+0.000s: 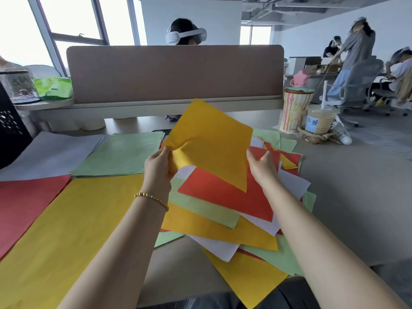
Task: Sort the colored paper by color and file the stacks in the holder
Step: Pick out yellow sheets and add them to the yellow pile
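Two bare forearms are reaching up from six o'clock toward the middle of the desk (347,197). At the centre, the left hand (157,166) is pinching the left edge of a yellow sheet (210,141) between thumb and curled fingers, and the paper is puckering where it is being gripped. That sheet is hanging raised and tilted, one corner pointing to twelve o'clock and another drooping toward the pile below. A beaded bracelet (151,198) is sitting on the left wrist. The right hand (262,167) is hovering just beside the sheet's right edge with fingers loosely spread and gripping nothing; whether its fingertips are touching the paper I cannot tell.

Under both hands, a mixed pile (225,210) of red, green, yellow and white sheets is lying fanned and crooked, spreading toward four o'clock. Sorted stacks are lying flat on the other side: a yellow stack (66,230) at eight o'clock, a red stack (24,204) at nine, a white stack (53,152) at ten and a green stack (120,152) at eleven, their edges touching or overlapping.

At one o'clock a striped cup (295,110) and an iced drink (318,119) are standing beyond the pile.
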`<state>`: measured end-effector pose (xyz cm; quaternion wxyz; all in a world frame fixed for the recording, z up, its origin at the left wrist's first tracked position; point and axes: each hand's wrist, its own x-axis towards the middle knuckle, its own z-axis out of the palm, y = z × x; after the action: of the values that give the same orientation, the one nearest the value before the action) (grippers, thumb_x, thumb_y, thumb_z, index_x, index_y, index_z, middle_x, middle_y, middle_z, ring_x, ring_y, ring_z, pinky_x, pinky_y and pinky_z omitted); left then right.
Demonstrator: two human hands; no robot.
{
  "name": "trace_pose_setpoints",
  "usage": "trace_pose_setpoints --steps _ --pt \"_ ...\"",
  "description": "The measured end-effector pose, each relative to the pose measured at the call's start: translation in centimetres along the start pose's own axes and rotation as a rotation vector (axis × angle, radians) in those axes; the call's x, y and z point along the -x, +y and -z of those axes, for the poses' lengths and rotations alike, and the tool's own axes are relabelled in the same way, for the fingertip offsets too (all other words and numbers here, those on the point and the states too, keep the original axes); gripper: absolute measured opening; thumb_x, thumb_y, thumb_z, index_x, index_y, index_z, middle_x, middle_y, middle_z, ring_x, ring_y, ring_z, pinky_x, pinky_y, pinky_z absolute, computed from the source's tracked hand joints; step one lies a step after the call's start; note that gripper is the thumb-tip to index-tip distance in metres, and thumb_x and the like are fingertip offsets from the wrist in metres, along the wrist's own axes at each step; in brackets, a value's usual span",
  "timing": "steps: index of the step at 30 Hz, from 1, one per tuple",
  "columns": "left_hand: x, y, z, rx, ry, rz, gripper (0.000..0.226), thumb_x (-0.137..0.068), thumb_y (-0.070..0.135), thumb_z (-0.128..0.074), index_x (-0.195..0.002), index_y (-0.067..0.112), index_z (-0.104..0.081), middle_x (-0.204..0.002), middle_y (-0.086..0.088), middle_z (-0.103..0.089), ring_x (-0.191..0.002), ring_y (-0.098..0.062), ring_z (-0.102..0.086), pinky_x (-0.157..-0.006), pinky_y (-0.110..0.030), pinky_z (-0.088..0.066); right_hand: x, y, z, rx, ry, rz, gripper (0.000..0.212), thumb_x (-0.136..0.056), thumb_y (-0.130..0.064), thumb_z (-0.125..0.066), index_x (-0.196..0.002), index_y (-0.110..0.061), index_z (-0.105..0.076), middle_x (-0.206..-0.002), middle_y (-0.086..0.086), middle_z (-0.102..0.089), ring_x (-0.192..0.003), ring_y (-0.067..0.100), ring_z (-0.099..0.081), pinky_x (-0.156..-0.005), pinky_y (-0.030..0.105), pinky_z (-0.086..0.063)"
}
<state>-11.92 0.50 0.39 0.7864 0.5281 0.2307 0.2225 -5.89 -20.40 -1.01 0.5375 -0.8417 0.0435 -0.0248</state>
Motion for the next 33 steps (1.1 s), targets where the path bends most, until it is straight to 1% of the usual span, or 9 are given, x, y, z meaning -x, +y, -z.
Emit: trace_pose_setpoints --steps 3,6,9,12,18,21,23,26,33 --pt "0.7 1.9 1.1 -0.019 -0.04 0.004 0.009 -0.093 0.02 -0.055 -0.1 0.014 -0.056 -0.072 -0.002 -0.05 -0.06 -0.012 -0.05 -0.045 -0.018 -0.046 0.1 -1.7 -0.2 -0.289 -0.085 -0.11 0.059 -0.091 -0.062 -0.037 -0.11 -0.011 -0.056 -0.092 0.008 -0.059 -0.081 0.023 -0.06 -0.068 0.032 -0.045" --pt "1.4 3.1 3.5 -0.129 -0.134 0.046 0.01 -0.094 0.015 -0.053 -0.087 0.012 -0.059 -0.073 -0.005 -0.052 -0.061 -0.013 -0.052 -0.047 -0.02 -0.049 0.9 -2.4 -1.0 -0.553 -0.19 -0.101 0.04 -0.098 -0.038 -0.045 -0.108 -0.002 -0.061 -0.093 0.01 -0.063 -0.068 0.021 -0.061 -0.06 0.026 -0.045" --pt "2.2 4.0 6.5 -0.278 -0.199 0.096 0.013 -0.094 0.02 -0.052 -0.098 0.013 -0.062 -0.084 -0.008 -0.062 -0.069 -0.018 -0.059 -0.059 -0.027 -0.053 1.8 -2.6 -2.3 -0.298 -0.172 -0.02 0.034 -0.094 -0.007 -0.05 -0.125 0.006 -0.053 -0.116 0.012 -0.059 -0.087 0.023 -0.066 -0.068 0.023 -0.043" --pt "2.1 5.2 10.2 -0.313 -0.197 0.156 0.03 -0.093 0.033 -0.055 -0.116 0.015 -0.055 -0.094 -0.011 -0.067 -0.081 -0.026 -0.06 -0.078 -0.036 -0.049 3.7 -3.4 -3.4 -0.187 -0.213 0.075 0.032 -0.096 -0.002 -0.047 -0.126 0.006 -0.052 -0.122 0.017 -0.058 -0.116 0.033 -0.055 -0.086 0.032 -0.044" --pt "2.2 8.1 15.2 -0.728 -0.098 -0.078 0.046 -0.09 0.004 -0.054 -0.126 0.032 -0.052 -0.091 -0.005 -0.062 -0.082 -0.027 -0.06 -0.077 -0.036 -0.054 7.9 -5.2 -7.7 -0.234 -0.505 0.048 0.02 -0.093 -0.005 -0.049 -0.105 0.001 -0.064 -0.106 0.015 -0.068 -0.093 0.025 -0.065 -0.084 0.037 -0.054" --pt "2.2 9.4 17.2 -0.974 -0.027 -0.168 0.052 -0.088 -0.009 -0.037 -0.123 0.022 -0.06 -0.108 -0.012 -0.063 -0.075 -0.027 -0.06 -0.072 -0.035 -0.054 10.0 -6.4 -9.3 0.071 -0.725 0.077 0.012 -0.095 -0.013 -0.047 -0.087 -0.009 -0.055 -0.073 0.005 -0.062 -0.055 0.012 -0.063 -0.048 0.019 -0.046" --pt "2.2 9.8 18.5 -1.26 -0.023 -0.172 0.055 -0.086 -0.012 -0.033 -0.126 0.018 -0.059 -0.128 -0.013 -0.055 -0.087 -0.026 -0.059 -0.078 -0.032 -0.051 10.9 -6.9 -10.1 0.249 -0.784 0.122 0.016 -0.096 -0.018 -0.045 -0.083 -0.013 -0.053 -0.069 0.003 -0.06 -0.048 0.009 -0.056 -0.04 0.017 -0.033" --pt "3.2 9.7 19.4 -1.625 -0.05 -0.176 0.056 -0.086 -0.01 -0.032 -0.129 0.018 -0.056 -0.142 -0.007 -0.044 -0.108 -0.023 -0.054 -0.076 -0.022 -0.045 11.8 -7.2 -11.5 0.423 -0.782 0.228 0.027 -0.095 -0.022 -0.046 -0.071 -0.014 -0.053 -0.065 0.0 -0.057 -0.048 0.01 -0.046 -0.04 0.019 -0.026" --pt "3.5 7.3 19.8 -2.021 0.155 -0.127 0.044 -0.089 -0.001 -0.039 -0.124 0.016 -0.058 -0.123 -0.004 -0.058 -0.109 -0.021 -0.058 -0.079 -0.029 -0.049 13.2 -7.3 -13.6 0.759 -0.717 0.405 0.039 -0.093 -0.023 -0.049 -0.056 -0.012 -0.046 -0.055 0.0 -0.05 -0.048 0.014 -0.042 -0.051 0.026 -0.035"
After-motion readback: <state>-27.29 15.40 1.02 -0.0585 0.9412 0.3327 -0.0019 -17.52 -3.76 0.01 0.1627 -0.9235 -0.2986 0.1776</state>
